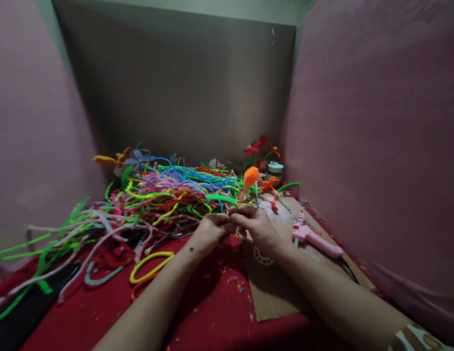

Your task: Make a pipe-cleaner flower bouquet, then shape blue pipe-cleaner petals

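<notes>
Pinching orange bud (250, 176) at its base, fingers closed: L hand (213, 232), R hand (259, 228). Pink glue gun (316, 238), approx. 3 o'clock of hands; pipe-cleaner pile (168, 184), 10 o'clock.

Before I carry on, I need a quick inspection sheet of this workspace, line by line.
Surface: red cloth, with a brown board at right.
Things in hand: orange fuzzy bud, a green leaf-shaped piece beside it.
Clutter: heaped multicoloured fuzzy stems; small scraps on the cloth.
Grip: left hand and right hand closed together at the bud's base; fingertips partly hidden.
Cables: dark cord from the handle of the pink glue gun on the board.
Surroundings: pink side wall each side, grey back wall.
</notes>
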`<action>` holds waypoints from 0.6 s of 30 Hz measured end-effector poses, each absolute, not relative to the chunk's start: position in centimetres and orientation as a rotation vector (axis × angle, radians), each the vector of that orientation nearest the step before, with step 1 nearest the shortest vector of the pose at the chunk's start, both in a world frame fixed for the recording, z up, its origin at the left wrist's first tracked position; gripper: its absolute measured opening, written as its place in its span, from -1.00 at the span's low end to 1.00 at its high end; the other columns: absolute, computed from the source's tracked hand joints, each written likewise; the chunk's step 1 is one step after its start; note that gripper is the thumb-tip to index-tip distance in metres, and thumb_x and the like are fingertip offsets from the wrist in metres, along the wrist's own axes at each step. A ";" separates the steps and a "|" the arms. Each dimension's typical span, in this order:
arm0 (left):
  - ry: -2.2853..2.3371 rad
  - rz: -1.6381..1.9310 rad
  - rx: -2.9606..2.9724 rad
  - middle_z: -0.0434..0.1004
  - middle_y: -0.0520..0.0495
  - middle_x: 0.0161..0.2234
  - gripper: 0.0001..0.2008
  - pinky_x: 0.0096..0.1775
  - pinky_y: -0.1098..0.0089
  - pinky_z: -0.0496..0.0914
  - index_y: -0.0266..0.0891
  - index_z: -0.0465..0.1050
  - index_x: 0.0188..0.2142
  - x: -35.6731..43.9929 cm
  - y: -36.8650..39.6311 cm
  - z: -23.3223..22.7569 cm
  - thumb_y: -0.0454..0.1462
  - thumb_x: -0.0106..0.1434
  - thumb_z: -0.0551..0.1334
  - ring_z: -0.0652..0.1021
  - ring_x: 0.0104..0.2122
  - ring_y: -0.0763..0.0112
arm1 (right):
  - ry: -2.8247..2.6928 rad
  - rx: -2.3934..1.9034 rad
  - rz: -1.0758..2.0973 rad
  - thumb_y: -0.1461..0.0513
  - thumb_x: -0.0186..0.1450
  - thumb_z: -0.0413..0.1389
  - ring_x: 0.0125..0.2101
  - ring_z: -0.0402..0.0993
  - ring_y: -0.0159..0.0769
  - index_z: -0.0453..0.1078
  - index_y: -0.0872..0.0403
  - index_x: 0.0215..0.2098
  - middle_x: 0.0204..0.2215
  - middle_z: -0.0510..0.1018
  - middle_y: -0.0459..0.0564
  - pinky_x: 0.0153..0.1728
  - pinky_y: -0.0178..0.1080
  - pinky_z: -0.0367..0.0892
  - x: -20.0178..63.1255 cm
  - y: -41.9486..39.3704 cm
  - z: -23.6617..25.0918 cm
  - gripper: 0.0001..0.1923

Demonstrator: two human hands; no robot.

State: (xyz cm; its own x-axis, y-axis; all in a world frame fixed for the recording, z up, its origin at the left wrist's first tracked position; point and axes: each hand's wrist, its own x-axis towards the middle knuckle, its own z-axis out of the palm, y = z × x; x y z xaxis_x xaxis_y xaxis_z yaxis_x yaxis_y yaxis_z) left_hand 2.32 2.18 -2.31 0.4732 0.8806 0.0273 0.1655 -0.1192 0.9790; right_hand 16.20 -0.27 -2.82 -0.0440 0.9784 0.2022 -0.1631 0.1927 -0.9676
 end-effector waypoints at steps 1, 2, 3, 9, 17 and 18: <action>0.939 0.844 1.593 0.31 0.08 -0.74 -0.83 -0.67 0.52 0.11 -0.32 0.44 -0.57 2.3 2.1 -2.4 -0.22 -0.01 0.25 0.25 -0.75 0.59 | -1.225 -0.892 1.201 0.16 0.01 0.23 -0.66 0.15 -0.53 0.43 0.16 -0.44 -0.62 0.37 -0.15 -0.66 -0.39 0.04 16.4 -0.1 -2.9 -0.77; 0.947 0.894 1.589 0.31 0.09 -0.73 -0.85 -0.65 0.52 0.11 -0.31 0.44 -0.57 2.3 2.1 -2.4 -0.23 -0.01 0.25 0.25 -0.73 0.59 | -1.193 -0.877 1.205 0.18 -0.02 0.25 -0.66 0.15 -0.53 0.44 0.16 -0.38 -0.61 0.38 -0.16 -0.66 -0.40 0.05 16.6 0.1 -2.9 -0.74; 0.952 0.939 1.583 0.31 0.09 -0.73 -0.85 -0.64 0.53 0.11 -0.30 0.43 -0.57 2.3 2.0 -2.4 -0.24 -0.01 0.25 0.26 -0.72 0.59 | -1.149 -0.875 1.195 0.20 -0.03 0.25 -0.67 0.15 -0.53 0.43 0.16 -0.34 -0.60 0.38 -0.16 -0.67 -0.40 0.06 16.8 0.2 -2.8 -0.71; 0.936 1.076 1.544 0.27 0.12 -0.75 -0.87 -0.63 0.53 0.09 -0.28 0.42 -0.60 2.3 1.9 -2.7 -0.25 -0.01 0.24 0.24 -0.73 0.61 | -1.244 -1.404 0.765 0.24 0.04 0.12 -0.65 0.26 -0.44 0.40 0.17 -0.33 -0.63 0.36 -0.13 -0.65 -0.36 0.17 19.6 2.0 -0.4 -0.78; 0.888 1.102 1.455 0.31 0.11 -0.74 -0.82 -0.70 0.56 0.06 -0.28 0.38 -0.61 2.4 2.1 -3.4 -0.22 0.02 0.23 0.24 -0.78 0.63 | -1.263 -1.904 0.533 0.28 0.03 0.25 -0.37 0.45 -0.18 0.44 0.27 -0.41 -0.45 0.51 0.11 -0.38 -0.24 0.31 23.6 9.3 -0.9 -0.80; 0.881 1.105 1.438 0.34 0.10 -0.72 -0.81 -0.72 0.56 0.06 -0.28 0.38 -0.60 2.4 2.1 -3.5 -0.20 0.02 0.23 0.25 -0.79 0.63 | -1.263 -1.939 0.530 0.24 0.10 0.23 -0.31 0.45 -0.16 0.43 0.28 -0.30 -0.34 0.51 0.14 -0.32 -0.19 0.34 23.6 9.7 -1.3 -0.74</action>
State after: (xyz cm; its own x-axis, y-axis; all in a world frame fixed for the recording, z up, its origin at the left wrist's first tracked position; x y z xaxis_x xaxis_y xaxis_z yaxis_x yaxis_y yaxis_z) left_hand 2.44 2.13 -3.54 0.2967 0.9406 0.1647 -0.0487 -0.1573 0.9863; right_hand 23.58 9.74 -1.30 0.4278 0.9021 0.0562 0.5919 -0.2326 -0.7718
